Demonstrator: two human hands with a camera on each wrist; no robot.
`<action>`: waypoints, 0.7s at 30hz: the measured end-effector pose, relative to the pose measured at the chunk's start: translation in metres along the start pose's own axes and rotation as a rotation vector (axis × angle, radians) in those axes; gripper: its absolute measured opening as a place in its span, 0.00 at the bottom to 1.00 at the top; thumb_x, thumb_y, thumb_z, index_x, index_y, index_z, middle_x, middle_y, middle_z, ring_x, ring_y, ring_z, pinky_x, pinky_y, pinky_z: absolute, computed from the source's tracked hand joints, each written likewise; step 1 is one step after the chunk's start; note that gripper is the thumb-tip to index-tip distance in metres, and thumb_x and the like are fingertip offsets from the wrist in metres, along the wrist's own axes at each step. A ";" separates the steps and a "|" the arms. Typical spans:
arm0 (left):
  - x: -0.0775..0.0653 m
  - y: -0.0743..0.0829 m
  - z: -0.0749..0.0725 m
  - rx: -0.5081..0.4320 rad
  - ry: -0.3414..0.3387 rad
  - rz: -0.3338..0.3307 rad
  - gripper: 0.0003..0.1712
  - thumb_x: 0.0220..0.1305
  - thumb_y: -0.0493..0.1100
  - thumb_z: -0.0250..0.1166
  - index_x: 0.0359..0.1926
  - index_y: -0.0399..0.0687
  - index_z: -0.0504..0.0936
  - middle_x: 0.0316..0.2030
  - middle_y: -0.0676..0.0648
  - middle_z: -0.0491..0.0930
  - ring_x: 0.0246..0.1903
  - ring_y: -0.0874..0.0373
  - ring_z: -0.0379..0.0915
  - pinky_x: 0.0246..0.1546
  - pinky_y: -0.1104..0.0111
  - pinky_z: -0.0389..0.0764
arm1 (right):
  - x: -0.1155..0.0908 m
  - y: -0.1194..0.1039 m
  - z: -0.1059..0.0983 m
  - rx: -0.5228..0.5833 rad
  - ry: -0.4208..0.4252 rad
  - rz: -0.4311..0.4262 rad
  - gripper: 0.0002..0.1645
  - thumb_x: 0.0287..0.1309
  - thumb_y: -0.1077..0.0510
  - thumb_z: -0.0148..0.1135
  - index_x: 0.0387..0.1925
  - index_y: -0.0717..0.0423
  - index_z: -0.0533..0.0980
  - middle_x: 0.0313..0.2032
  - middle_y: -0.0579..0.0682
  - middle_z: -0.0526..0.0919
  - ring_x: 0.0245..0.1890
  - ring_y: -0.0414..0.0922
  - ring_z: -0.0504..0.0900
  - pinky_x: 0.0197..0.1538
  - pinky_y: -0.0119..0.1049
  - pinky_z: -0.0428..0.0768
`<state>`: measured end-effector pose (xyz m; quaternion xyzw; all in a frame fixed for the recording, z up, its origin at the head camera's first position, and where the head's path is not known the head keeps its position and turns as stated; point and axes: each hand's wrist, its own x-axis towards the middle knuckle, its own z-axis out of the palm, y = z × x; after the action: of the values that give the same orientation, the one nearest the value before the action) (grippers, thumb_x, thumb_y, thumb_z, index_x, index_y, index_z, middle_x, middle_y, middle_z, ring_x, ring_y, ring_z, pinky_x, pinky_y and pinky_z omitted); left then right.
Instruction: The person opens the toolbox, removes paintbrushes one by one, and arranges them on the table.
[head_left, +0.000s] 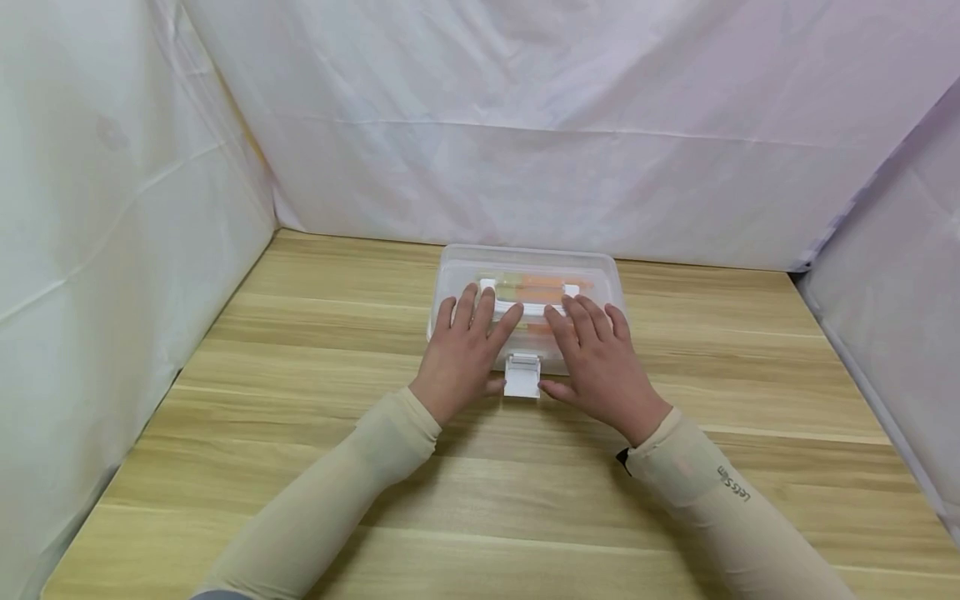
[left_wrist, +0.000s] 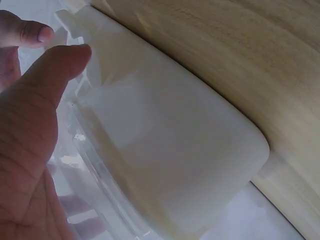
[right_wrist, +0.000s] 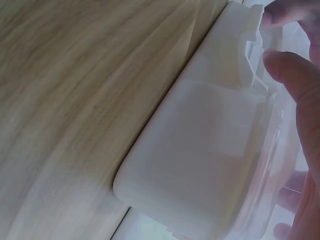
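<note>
A clear-lidded plastic box (head_left: 453, 271) stands on the table, with a white handle (head_left: 525, 308) on its lid. At its front the white latch (head_left: 522, 379) is flipped outward. My left hand (head_left: 459, 358) has its fingers spread on the left part of the lid, thumb by the latch's left side. On the right part of the lid, the fingers of my right hand (head_left: 602, 371) rest likewise, with the thumb at the latch's other side. Orange and green slender items (head_left: 536, 292) show blurred through the lid. In both wrist views the box's milky wall (left_wrist: 165, 130) faces the camera.
The box sits near the back edge of the wood-grain table (head_left: 315, 358). White cloth hangs behind it (head_left: 465, 167) and along both sides. Beige sleeves (head_left: 330, 492) cover both forearms.
</note>
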<state>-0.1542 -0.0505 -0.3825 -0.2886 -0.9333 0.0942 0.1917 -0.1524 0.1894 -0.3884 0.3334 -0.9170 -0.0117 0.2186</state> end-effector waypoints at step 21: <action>-0.008 -0.032 0.007 -0.266 0.239 -0.009 0.28 0.60 0.55 0.68 0.59 0.50 0.77 0.62 0.39 0.69 0.68 0.40 0.55 0.67 0.39 0.51 | -0.016 0.028 -0.004 0.215 0.219 0.070 0.31 0.62 0.47 0.60 0.60 0.64 0.73 0.60 0.69 0.71 0.64 0.67 0.66 0.62 0.65 0.64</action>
<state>-0.1673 -0.0813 -0.3821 -0.3162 -0.9095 -0.0658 0.2617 -0.1570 0.2220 -0.3861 0.3222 -0.8947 0.1306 0.2804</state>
